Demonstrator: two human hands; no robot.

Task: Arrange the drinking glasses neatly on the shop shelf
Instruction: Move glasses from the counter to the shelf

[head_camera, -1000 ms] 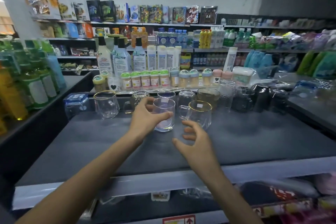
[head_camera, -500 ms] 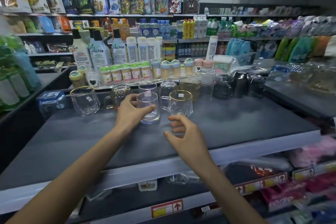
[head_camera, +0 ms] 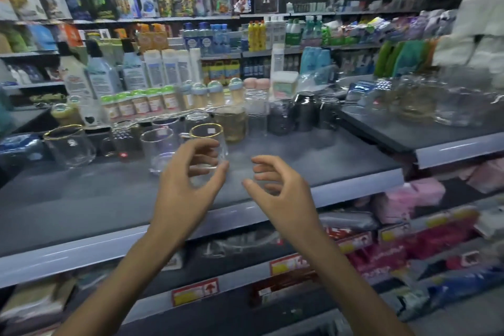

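A clear tumbler (head_camera: 158,150) and a gold-rimmed glass mug (head_camera: 208,135) stand side by side on the dark shelf (head_camera: 313,161), ahead of a back row of glasses. My left hand (head_camera: 188,188) hovers in front of the mug, fingers loosely curled in a C, holding nothing. My right hand (head_camera: 278,188) hovers to its right over the shelf's front part, fingers also loosely curled and empty. Another gold-rimmed mug (head_camera: 69,144) stands apart at the left. An amber glass (head_camera: 231,125) and dark glasses (head_camera: 302,114) stand in the back row.
Small jars and bottles (head_camera: 141,102) line the strip behind the glasses. A neighbouring shelf on the right carries more clear glassware (head_camera: 436,106). Packaged goods (head_camera: 409,243) fill the lower shelves. The view is motion-blurred.
My left hand has let go of the clear tumbler and drawn back toward the shelf's front edge. My right hand has pulled back too. The view has swung to the right.
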